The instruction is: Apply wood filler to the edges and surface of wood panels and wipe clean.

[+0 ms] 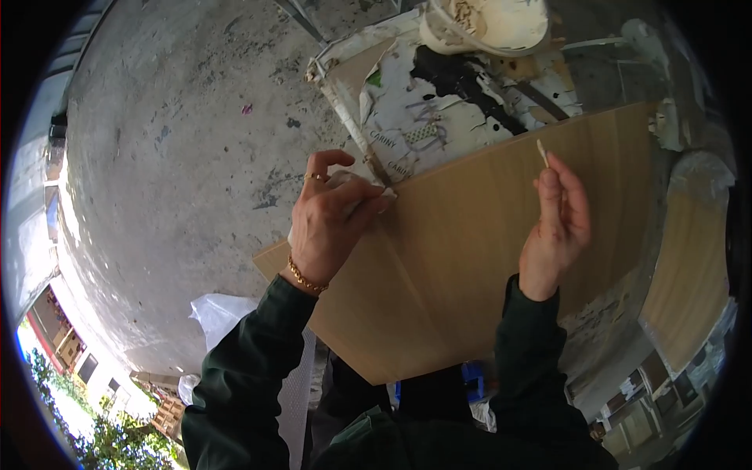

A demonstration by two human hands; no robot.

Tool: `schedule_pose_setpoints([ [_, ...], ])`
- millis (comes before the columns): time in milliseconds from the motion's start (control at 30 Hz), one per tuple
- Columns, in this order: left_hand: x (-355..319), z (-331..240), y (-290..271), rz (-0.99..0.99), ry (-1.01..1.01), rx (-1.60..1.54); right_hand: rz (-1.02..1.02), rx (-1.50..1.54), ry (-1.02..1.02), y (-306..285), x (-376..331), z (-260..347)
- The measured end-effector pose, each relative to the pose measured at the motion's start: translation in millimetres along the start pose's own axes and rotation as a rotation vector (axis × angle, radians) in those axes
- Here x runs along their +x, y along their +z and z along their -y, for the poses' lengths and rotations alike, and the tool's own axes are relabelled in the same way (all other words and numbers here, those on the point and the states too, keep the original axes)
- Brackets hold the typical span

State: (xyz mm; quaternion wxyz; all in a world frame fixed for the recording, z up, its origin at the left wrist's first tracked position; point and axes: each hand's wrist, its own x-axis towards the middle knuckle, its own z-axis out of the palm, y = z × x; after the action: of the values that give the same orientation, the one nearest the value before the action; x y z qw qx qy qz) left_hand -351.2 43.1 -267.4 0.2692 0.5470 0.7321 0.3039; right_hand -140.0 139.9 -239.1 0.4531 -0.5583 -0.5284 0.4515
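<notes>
Along the wooden panel's far edge: left hand (321, 215), near the left corner, thumb and fingers pinching a crumpled white wad (389, 193) against or just at the rim.
Above the panel's right half: right hand (556, 239), thumb and fingertips grasping a small pale stick (542, 153), its tip pointing toward the far edge.
Wooden panel (454, 258): lies in front of the person, one corner out to the left, another toward the person's legs.
Room between the hands: a broad stretch of wood grain, from the wad to the right wrist.
Left of the panel's left corner: stained concrete floor (180, 157), reaching well away.
Beyond the far edge: paint-spattered worktop (333, 66); its white-crusted left bar (348, 117) ends close by the left hand; a black stain (470, 82) and dark strip (540, 102) lie toward the panel.
Worktop's far side: white bucket (486, 31), handle hanging forward.
Right of the panel: second wooden panel (689, 266), apart.
Beside the left forearm: translucent plastic sheet (223, 317).
</notes>
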Motion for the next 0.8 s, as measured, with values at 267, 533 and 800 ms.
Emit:
schedule_pose_setpoints([
  [267, -4.1, -8.8, -1.6, -0.039, -0.123, 0.005, 0.266, -0.639, -0.474, -4.5, 162.2, 50.1],
  [533, -5.8, -5.1, 3.8, -0.067, -0.085, 0.005, 0.595, -0.937, -0.512, 26.7, 206.5, 35.9],
  [800, -7.0, -5.4, 4.1, -0.072, -0.08, 0.047, 0.423, -1.218, -0.788, 48.8, 194.0, 37.0],
])
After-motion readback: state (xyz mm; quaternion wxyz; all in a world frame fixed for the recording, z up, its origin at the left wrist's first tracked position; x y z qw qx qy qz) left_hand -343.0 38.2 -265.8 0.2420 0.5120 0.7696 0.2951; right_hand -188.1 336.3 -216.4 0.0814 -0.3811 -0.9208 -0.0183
